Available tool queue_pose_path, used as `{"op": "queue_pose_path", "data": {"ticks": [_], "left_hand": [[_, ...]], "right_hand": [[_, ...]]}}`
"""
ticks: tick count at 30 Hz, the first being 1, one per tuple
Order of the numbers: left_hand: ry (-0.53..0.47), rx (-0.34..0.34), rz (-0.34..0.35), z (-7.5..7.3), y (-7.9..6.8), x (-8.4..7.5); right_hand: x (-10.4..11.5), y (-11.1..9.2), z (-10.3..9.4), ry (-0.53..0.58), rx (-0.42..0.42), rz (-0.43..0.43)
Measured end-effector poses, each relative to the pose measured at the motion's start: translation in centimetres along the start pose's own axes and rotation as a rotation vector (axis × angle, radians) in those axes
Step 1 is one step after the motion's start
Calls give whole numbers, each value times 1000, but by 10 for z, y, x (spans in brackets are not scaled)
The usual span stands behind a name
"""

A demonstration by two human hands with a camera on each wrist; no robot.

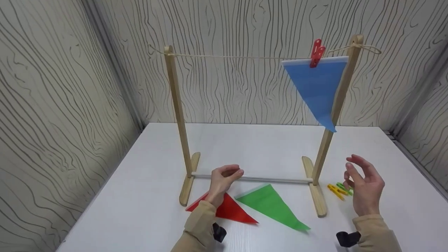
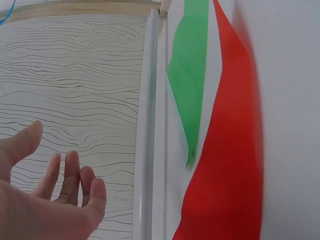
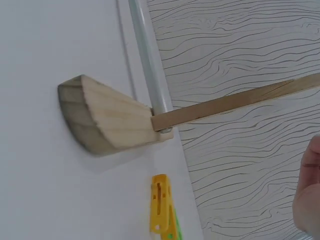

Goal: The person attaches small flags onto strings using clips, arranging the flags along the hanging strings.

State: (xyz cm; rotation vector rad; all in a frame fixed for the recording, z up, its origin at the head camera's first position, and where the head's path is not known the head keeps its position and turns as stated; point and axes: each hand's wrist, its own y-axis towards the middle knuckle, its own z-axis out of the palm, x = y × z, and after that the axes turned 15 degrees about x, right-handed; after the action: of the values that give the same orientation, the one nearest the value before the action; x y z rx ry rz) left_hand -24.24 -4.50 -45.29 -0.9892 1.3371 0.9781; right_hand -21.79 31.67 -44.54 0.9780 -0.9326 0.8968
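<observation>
My left hand (image 1: 223,182) hovers above the red triangular flag (image 1: 236,210), fingers loosely bent with nothing between them. Beside that flag lies a green flag (image 1: 274,208) on the table. My right hand (image 1: 366,190) is raised at the right, near a yellow clothespin (image 1: 336,191) and a green clothespin (image 1: 343,188), which it partly hides; its fingers are loosely curved around nothing. A blue flag (image 1: 315,87) hangs at the right end of the string (image 1: 227,56), clipped by a red clothespin (image 1: 316,54).
The string runs between two wooden posts, left (image 1: 179,112) and right (image 1: 325,150), standing on wooden feet. A white rod (image 1: 276,179) joins the posts low down. Patterned panels (image 1: 238,91) enclose the white table (image 1: 140,196) at the back and sides.
</observation>
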Motion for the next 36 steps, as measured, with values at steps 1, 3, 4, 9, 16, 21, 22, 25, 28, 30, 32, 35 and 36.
{"op": "queue_pose_path", "data": {"ticks": [1,3,4,9,16,21,22,25,28,30,32,35,36], "left_hand": [[10,12,-9,-1,-1,2],[32,31,-30,-3,-2,7],[41,38,-41,-3,-2,9],[86,66,-66,-5,-2,16],[219,94,-110,-3,-2,21],[347,104,-107,1,-2,26],[369,109,-97,1,-3,27],[422,122,-79,3,-4,30],[454,131,-84,5,-6,32],[465,133,-101,6,-6,32],[472,136,-116,7,-6,32],[484,139,-144,8,-6,31],[489,138,-150,8,-6,31]], "right_hand": [[-2,-1,-3,2,-10,22],[-6,-2,-8,29,-28,52],[-8,-3,-10,46,-35,62],[-14,-4,-20,129,-64,94],[-19,-4,-27,200,-64,145],[-22,-5,-30,247,-63,194],[-22,-5,-30,259,-68,199],[-24,-6,-31,295,-87,209],[-26,-7,-32,321,-103,213],[-27,-7,-33,339,-111,224],[-28,-7,-34,353,-116,240],[-30,-6,-36,365,-128,274],[-29,-6,-37,366,-136,288]]}}
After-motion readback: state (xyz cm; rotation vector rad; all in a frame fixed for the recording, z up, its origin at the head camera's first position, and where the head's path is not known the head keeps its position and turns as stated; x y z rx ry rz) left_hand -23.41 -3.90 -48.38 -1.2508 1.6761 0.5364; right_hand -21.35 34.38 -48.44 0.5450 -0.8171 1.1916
